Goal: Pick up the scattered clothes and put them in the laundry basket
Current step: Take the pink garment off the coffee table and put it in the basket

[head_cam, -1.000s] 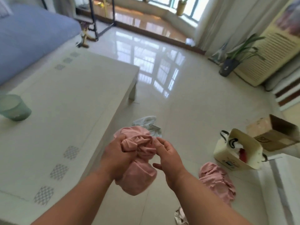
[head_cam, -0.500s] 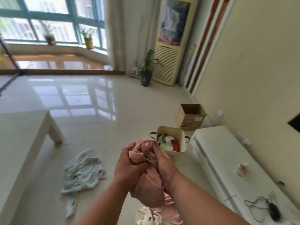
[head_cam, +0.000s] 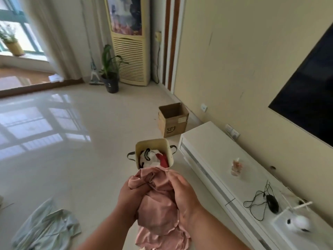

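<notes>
Pink garment (head_cam: 158,201) bunched between left hand (head_cam: 128,199) and right hand (head_cam: 183,195), basket (head_cam: 153,144) front rim hidden.

We are in a home living room — a wall-mounted television (head_cam: 306,98) above a low white cabinet (head_cam: 225,159), glossy tiled floor (head_cam: 72,159), curtained window (head_cam: 16,33), potted plant (head_cam: 110,76) — with clothes (head_cam: 45,230) scattered about.

Two bare forearms rise from the bottom edge, with no sleeve or cuff on either as far as the frame reaches. The left hand (head_cam: 128,201) and right hand (head_cam: 183,195) seem free of gloves, rings and watches, though wide-angle blur softens the fingers.
</notes>
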`<state>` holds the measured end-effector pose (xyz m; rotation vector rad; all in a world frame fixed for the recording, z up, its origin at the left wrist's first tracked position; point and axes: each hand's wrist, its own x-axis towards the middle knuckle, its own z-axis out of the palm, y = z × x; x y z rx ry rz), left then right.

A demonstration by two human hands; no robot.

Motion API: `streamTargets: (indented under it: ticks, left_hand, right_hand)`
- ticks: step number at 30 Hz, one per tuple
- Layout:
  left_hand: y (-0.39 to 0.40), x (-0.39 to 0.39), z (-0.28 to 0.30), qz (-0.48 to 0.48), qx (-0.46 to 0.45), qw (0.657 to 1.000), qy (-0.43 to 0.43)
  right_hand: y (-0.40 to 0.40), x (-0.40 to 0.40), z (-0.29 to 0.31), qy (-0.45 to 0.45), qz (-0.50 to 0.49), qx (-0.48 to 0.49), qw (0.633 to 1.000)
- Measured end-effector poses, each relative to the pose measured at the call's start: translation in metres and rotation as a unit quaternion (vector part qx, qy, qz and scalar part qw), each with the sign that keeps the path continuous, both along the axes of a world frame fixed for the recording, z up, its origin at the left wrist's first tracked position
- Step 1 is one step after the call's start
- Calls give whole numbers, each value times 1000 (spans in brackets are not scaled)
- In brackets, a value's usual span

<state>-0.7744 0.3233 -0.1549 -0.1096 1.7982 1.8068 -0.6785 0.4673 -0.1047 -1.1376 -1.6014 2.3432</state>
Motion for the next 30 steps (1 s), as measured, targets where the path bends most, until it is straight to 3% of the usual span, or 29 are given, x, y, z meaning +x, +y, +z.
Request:
streamTargets:
  ticks: [10,14,23,30]
  left_hand:
    - [136,-224,-74,-26,-87,994,58]
    - [176,-277,-105,-53,-99,992,65]
    - [183,-292,-158,-99,-208,972,58]
    - [162,-266,-185,-118,-234,964,33]
  right_hand:
    - [42,-70,-87,-52,-180,31,982]
    - [39,-80,-120,-83,-188,19,979]
    - [62,-98,-150,-125,-207,24,970]
    - [63,-87,-160,-142,-211,8,967]
